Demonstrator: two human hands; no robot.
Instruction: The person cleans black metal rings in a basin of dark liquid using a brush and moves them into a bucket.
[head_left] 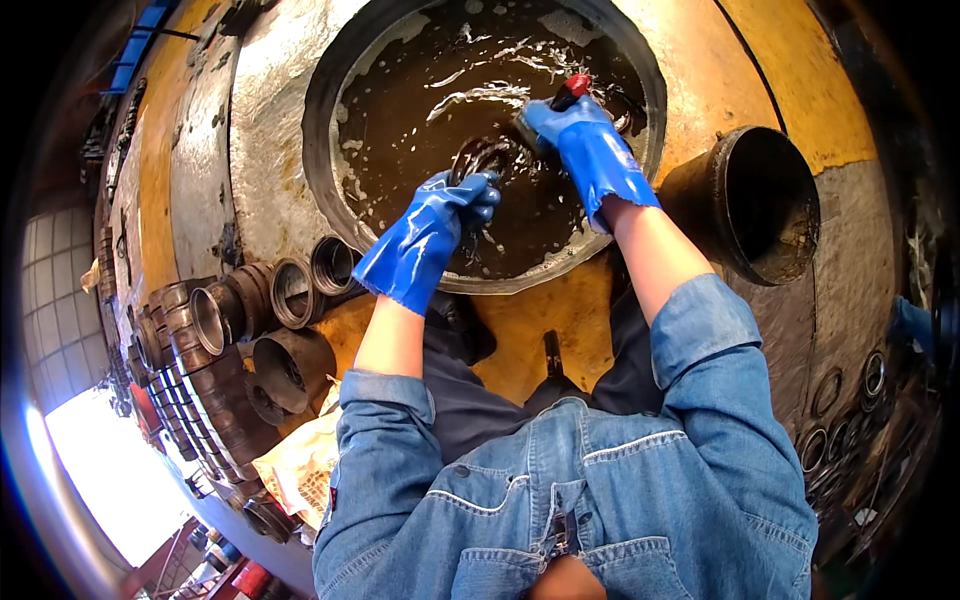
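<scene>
Both my hands wear long blue rubber gloves and reach over a wide round tub [318, 130] of brown, foamy liquid. My left hand [445, 215] is closed on a dark, wet, rounded part [482, 158] at the liquid's surface; its lower side is hidden by liquid and glare. My right hand [572, 125] grips what looks like a brush, with a red and black handle end [575, 88] sticking out past the fingers. The dark end of this tool points toward the rounded part. Swirls and bright ripples spread over the liquid around both hands.
A dark open metal cylinder [690, 195] lies to the right of the tub. At left are several rings and sleeves [292, 292], stacked metal parts [195, 350] and a crumpled paper sack [300, 460]. More rings [815, 450] lie at the far right. My legs straddle the tub's near side.
</scene>
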